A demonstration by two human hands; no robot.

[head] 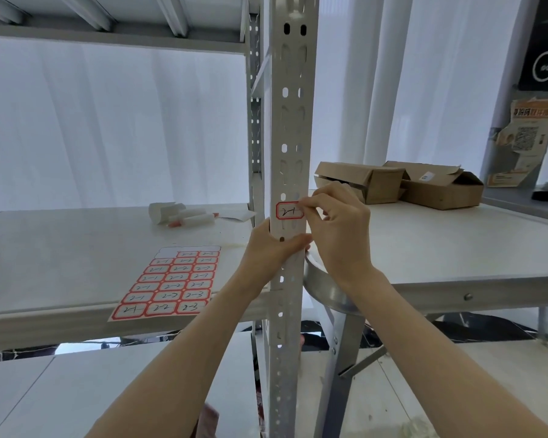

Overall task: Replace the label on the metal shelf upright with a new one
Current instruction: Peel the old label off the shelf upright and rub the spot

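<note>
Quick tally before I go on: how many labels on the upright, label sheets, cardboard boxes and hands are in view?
Label on the upright: 1
Label sheet: 1
Cardboard boxes: 2
Hands: 2 (left hand, right hand)
Total: 6

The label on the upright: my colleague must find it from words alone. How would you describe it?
Find the perforated grey metal upright mid-view. Just above the left hand gripping it sits a small red-bordered label with black handwriting, its right edge pinched by the right hand. Its lookalikes lie together on a sheet on the shelf.
</note>
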